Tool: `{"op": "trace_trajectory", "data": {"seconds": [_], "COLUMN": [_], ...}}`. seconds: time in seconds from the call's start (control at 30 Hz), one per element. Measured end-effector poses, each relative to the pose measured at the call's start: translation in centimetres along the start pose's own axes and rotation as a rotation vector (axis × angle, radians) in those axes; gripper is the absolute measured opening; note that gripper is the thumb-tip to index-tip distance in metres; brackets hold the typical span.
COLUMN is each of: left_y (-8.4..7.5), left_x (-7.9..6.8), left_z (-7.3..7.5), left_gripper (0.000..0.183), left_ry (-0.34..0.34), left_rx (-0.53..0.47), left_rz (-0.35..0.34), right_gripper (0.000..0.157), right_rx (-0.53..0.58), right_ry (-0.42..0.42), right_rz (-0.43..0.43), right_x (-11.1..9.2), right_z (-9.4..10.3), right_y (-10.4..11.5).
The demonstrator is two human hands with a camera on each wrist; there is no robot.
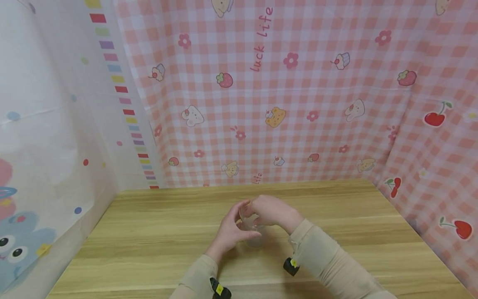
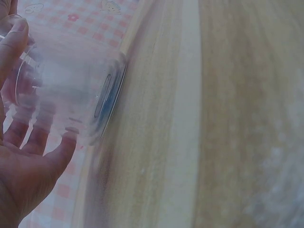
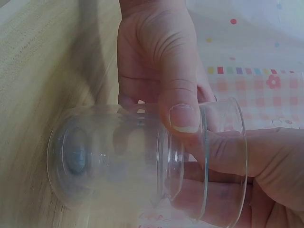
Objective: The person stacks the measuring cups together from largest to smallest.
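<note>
Both hands are close together around clear containers at mid-table. A transparent cup point(image 3: 104, 156) is upright, its base point(image 2: 111, 102) right at the wooden tabletop. My left hand point(image 1: 231, 230) holds this cup, fingers and thumb curved about its side; some of those fingers show through the clear wall. At the cup's mouth sits a second clear rimmed piece point(image 3: 240, 142), which looks like a smaller cup partly nested inside. My right hand point(image 1: 270, 212) comes from above and grips this piece by its rim, thumb and fingers on either side of the wall.
The wood-grain table point(image 1: 160, 232) stretches around both hands. A pink checked cloth point(image 1: 317, 137) hangs behind it and along the right side, while a white printed cloth point(image 1: 48, 137) hangs at the left. Small black devices point(image 1: 291, 266) are strapped at the wrists.
</note>
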State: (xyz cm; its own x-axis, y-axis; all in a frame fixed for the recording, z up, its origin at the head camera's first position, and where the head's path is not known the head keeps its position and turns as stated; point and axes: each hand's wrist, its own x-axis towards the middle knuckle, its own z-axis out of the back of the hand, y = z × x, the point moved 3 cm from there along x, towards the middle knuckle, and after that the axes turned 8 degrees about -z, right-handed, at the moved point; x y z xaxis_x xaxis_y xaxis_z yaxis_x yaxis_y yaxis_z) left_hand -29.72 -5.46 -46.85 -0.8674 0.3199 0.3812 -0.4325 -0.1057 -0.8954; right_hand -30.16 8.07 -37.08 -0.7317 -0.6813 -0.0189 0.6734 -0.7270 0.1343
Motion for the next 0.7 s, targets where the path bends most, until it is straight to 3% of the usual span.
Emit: {"op": "trace_trajectory", "data": {"seconds": [0.7], "left_y": [0.01], "left_x": [-0.03], "left_z": [-0.06], "left_gripper": [0.088], "left_ry": [0.001], "left_rx": [0.003], "left_rz": [-0.008], "right_gripper": [0.023], "right_rx": [0.056], "right_ry": [-0.038], "right_rz": [-0.021], "right_x": [-0.22], "right_z": [-0.25], "right_y": [-0.2]}}
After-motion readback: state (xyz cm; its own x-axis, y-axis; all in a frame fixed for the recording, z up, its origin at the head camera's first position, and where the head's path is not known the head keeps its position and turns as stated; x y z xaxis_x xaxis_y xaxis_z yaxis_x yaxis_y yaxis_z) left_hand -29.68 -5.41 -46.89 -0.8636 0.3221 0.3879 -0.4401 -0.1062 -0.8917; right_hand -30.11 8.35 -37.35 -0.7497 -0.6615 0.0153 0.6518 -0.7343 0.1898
